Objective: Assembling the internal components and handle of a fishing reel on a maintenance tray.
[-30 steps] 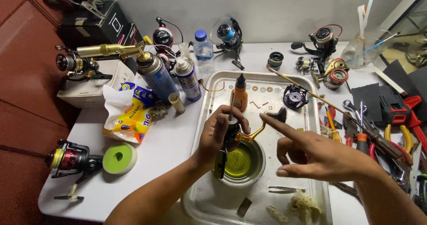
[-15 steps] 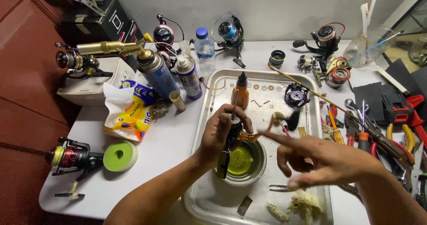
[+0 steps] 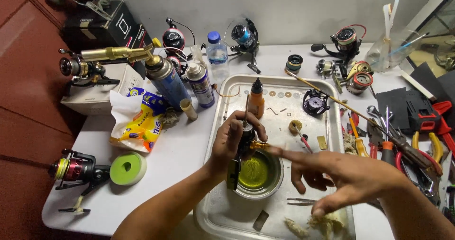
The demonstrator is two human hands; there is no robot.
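— Two hands were over the metal tray (image 3: 227, 97); what had changed in that last second?

— The right hand (image 3: 350, 176) had dropped. A second before, its forefinger and thumb stood up around a gold, curved handle piece at the reel body. Now the hand lay flat and low at four o'clock of the bowl (image 3: 258, 173), forefinger stretched to nine o'clock, its tip touching the small gold part (image 3: 258, 145) on the reel body; the other fingers curled loosely, pinching nothing I could make out.

— And the left?

— The left hand (image 3: 232, 143) hadn't moved: closed around the dark reel body (image 3: 241, 147), holding it upright over the bowl's ten o'clock rim, shaft pointing to twelve.

— Meaning?

— I judged the gold piece was being seated or turned at the body, rather than lifted away.

— Nearest things?

— Tweezers (image 3: 303, 201) and a grubby wad (image 3: 327, 219) at six o'clock of the tray. Farther, yellow-green liquid in the bowl. Beyond, an orange bottle (image 3: 256, 102) at twelve, washers beside it, and a black spool (image 3: 315, 101) at one o'clock. Pliers (image 3: 422, 150) lay off at three; spray cans (image 3: 182, 83) stood at eleven.
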